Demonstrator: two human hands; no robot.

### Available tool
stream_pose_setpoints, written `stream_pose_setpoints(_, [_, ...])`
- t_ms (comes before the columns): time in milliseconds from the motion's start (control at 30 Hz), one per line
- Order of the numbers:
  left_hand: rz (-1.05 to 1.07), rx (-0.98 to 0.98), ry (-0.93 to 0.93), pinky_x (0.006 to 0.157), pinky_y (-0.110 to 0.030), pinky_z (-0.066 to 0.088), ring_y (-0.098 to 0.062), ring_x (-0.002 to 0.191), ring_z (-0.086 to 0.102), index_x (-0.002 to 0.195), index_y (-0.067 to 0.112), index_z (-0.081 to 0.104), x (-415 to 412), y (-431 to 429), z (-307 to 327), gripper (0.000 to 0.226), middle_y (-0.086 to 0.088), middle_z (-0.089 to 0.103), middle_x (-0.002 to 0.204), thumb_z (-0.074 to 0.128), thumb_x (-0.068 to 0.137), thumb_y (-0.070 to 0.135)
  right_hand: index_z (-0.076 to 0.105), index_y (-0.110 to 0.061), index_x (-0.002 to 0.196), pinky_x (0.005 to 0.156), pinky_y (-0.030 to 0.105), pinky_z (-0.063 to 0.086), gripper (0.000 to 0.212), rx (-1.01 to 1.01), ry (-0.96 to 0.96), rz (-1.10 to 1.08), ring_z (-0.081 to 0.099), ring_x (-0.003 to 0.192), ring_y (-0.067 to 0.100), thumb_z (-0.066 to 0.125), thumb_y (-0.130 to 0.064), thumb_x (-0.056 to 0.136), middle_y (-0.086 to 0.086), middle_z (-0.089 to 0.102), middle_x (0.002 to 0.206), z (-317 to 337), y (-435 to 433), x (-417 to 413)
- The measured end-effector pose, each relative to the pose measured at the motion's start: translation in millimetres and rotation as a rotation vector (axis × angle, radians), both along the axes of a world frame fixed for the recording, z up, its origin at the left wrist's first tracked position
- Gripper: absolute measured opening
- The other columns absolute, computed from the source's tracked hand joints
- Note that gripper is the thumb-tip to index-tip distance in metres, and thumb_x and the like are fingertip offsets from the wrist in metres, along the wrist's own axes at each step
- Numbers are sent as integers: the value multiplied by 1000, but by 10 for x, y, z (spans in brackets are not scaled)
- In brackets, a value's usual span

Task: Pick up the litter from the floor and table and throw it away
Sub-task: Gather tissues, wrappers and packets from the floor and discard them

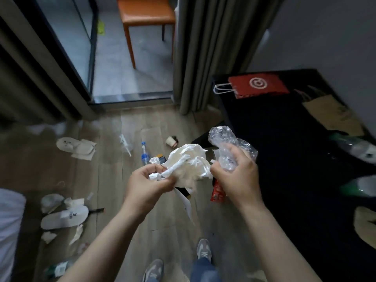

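My left hand (149, 185) grips a wad of crumpled white tissue paper (188, 165) at chest height over the wooden floor. My right hand (236, 178) holds crumpled clear plastic wrap (227, 145), and a red wrapper (217, 192) pokes out beneath it. The two hands are close together, the tissue between them. On the floor beyond lie a clear bottle with a blue cap (144, 152), a small paper cup (172, 141), a clear plastic item (126, 144) and more tissue scraps (85, 149).
White slippers (65, 217) and paper bits lie at the left, a bottle (59, 268) near the bottom left. The black table (295, 149) at right carries a red paper bag (257, 85), a brown bag (331, 115) and green-capped bottles (356, 147). Curtains and an orange chair (146, 19) stand ahead.
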State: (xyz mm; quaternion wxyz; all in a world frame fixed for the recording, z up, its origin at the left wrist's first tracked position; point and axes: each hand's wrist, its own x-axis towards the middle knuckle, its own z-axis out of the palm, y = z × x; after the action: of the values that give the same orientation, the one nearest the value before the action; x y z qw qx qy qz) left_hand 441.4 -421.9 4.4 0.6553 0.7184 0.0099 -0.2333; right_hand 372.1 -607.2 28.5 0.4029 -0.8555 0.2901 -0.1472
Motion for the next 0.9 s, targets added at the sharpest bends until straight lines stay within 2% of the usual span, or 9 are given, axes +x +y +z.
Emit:
stream_pose_setpoints(167, [-281,-112,-68,64,-29,56,-19,73,68,69,7,69,-219,-35,809,16,-8,71,81,84,64,8,59,-26,126,90,10,38,52,-15,-134,-229,52,112,1,73,-22,75,-14,54,121,834,174,-669])
stream_pose_setpoints(300, [-510,-127,-109,77,-50,58,-32,85,70,75,4,68,-541,-250,1294,25,-12,73,87,84,62,19,58,-26,127,96,15,37,53,-97,-169,-449,48,115,-2,73,-24,76,-15,52,123,1289,297,-1354])
stream_pose_setpoints(367, [-629,-116,-154,80,-54,57,-33,86,70,75,9,69,-804,-406,1489,31,-11,73,86,82,57,30,57,-27,128,98,19,38,53,-128,-173,-565,45,115,-3,72,-24,77,-19,49,121,1493,343,-1744])
stream_pose_setpoints(433, [-723,-105,-195,80,-52,57,-30,85,70,74,14,70,-1121,-564,1648,31,-7,74,83,81,55,35,56,-27,129,101,22,38,55,-151,-184,-688,44,118,-2,72,-25,77,-20,47,122,1683,400,-2183])
stream_pose_setpoints(533, [-858,-97,-247,76,-47,58,-26,79,70,72,17,71,-1652,-746,1828,18,-4,73,78,81,63,27,56,-27,129,101,20,36,60,-173,-199,-875,45,118,-3,76,-28,73,-19,50,126,1914,578,-2891])
stream_pose_setpoints(700, [-1080,-199,-129,70,-31,60,-24,78,72,81,7,71,-2780,-758,2005,14,-11,73,89,81,70,8,58,-26,126,100,24,39,53,-272,-203,-1181,49,114,2,73,-25,75,-16,54,124,2122,1178,-4114])
stream_pose_setpoints(833, [-1307,-246,-112,71,-33,60,-25,80,72,79,9,73,-3844,-469,2101,13,-9,73,87,81,69,8,58,-32,122,103,31,42,50,-290,-241,-1415,52,115,6,72,-27,74,-15,56,122,2171,1942,-5115])
stream_pose_setpoints(900, [-1395,-260,-131,74,-39,60,-29,82,71,73,13,73,-4382,-262,2135,10,-10,73,84,82,69,10,61,-32,119,100,29,43,48,-312,-258,-1514,53,112,5,71,-26,72,-16,56,120,2193,2389,-5598])
